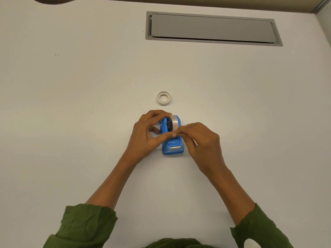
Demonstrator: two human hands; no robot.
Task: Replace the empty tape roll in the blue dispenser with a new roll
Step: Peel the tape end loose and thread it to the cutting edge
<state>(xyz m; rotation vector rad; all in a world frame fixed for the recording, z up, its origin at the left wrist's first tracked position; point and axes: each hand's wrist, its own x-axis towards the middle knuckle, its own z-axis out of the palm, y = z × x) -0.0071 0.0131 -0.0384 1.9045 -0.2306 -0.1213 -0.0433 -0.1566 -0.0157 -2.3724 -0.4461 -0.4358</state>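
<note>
head view: white table (71,104), grey hatch (213,28); both hands (148,133) (200,140) pinch tape over dispenser (172,145).

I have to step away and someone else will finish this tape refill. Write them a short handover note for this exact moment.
Left hand: grips the blue dispenser from its left side, thumb reaching across the front.
Right hand: fingertips pinched at the front of the new tape roll, apparently on the tape's free end.
Done: the new roll sits in the dispenser; the empty core lies flat on the table just beyond it.
Left: draw the tape forward to the metal cutter and press it down.
</note>
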